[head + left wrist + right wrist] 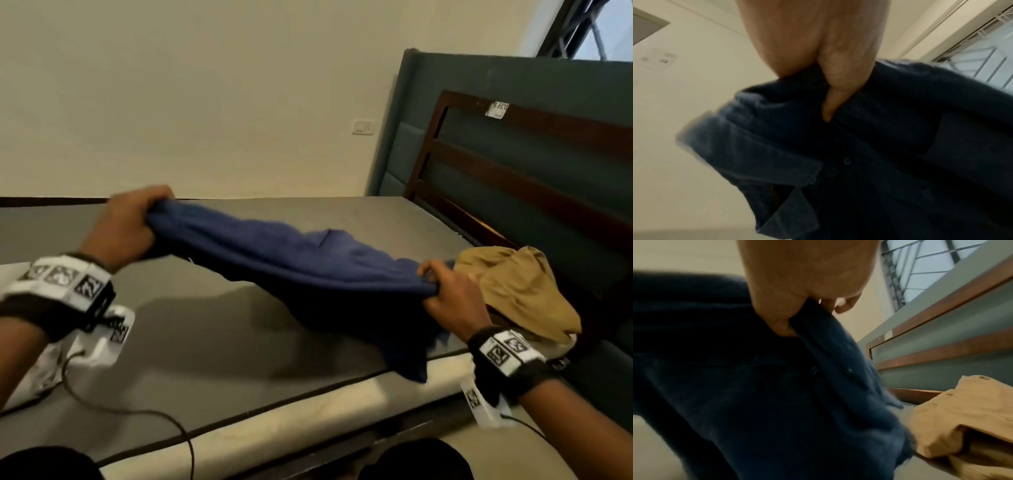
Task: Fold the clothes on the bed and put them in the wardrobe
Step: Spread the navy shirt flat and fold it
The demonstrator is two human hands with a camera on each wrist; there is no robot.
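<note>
A dark blue buttoned shirt (291,260) hangs stretched in the air above the grey bed (205,342). My left hand (133,222) grips its far left end with curled fingers. My right hand (445,291) grips the right end, near the bed's front edge. The shirt's lower part droops down onto the mattress edge. In the left wrist view my fingers (834,91) pinch the shirt (859,154) near its collar. In the right wrist view the thumb and fingers (781,318) clamp the shirt's edge (766,394). A crumpled tan garment (520,291) lies behind my right hand.
A dark green padded headboard (534,164) with a brown wooden frame stands at the right. The wall (205,102) runs behind the bed. Cables (137,407) trail from my wrist units across the mattress. The tan garment (962,418) sits beside the shirt on the right.
</note>
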